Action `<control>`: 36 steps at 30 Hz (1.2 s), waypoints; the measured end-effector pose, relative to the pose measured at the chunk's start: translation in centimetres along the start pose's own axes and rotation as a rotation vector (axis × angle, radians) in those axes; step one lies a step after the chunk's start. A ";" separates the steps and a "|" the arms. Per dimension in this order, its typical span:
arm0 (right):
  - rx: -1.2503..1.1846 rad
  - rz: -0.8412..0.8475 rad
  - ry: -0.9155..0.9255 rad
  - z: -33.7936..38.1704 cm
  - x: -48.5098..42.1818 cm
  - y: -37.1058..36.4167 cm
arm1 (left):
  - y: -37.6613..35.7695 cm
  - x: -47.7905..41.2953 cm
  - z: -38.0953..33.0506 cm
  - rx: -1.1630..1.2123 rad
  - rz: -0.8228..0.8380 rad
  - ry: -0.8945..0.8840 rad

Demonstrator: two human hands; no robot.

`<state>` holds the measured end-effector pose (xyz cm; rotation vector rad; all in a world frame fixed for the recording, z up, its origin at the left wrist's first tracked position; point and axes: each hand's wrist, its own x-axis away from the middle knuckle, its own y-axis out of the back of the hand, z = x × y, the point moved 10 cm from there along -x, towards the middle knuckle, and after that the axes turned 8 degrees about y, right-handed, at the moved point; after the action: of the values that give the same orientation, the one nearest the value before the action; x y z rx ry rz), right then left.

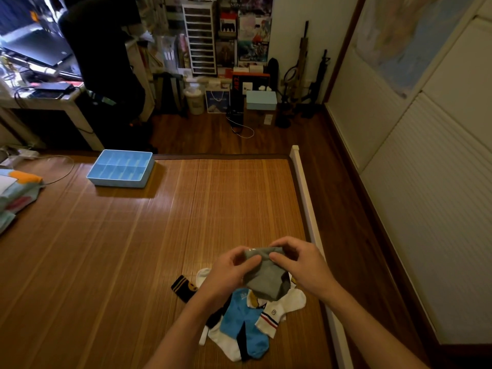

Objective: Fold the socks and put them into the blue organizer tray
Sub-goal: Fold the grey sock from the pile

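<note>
Head view: a bamboo mat [133, 249] forms the surface, with a wood floor [202, 131] and a cluttered desk [53, 103] beyond. The left hand [231, 265] and right hand [300, 262] pinch a grey sock [266, 282] above the sock pile [239, 326]. The blue organizer tray [117, 182] sits well apart, far left. The sock lettering is unreadable.

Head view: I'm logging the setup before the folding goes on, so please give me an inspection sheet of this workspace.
Surface: bamboo mat, with a white rail along its right side.
Job's things: grey sock held up over the sock pile; black-and-yellow sock beside the pile; blue organizer tray far left, compartments look empty.
Clutter: folded clothes at the left edge.
Hands: left hand and right hand both pinch the grey sock's top edge.
Cables: white cable on the mat left of the tray; floor cable beyond.
Surroundings: laptop, drawer unit, light blue box.
</note>
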<state>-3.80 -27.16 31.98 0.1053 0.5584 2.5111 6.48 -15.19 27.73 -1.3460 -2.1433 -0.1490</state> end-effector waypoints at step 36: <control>0.345 0.243 0.107 2.3 -1.3 -0.2 | 0.4 -0.1 -3.0 -0.273 0.071 -0.149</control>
<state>-2.18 -26.86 34.05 0.1785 1.0779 2.6386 8.14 -16.25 30.06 -1.6319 -2.2561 -0.3320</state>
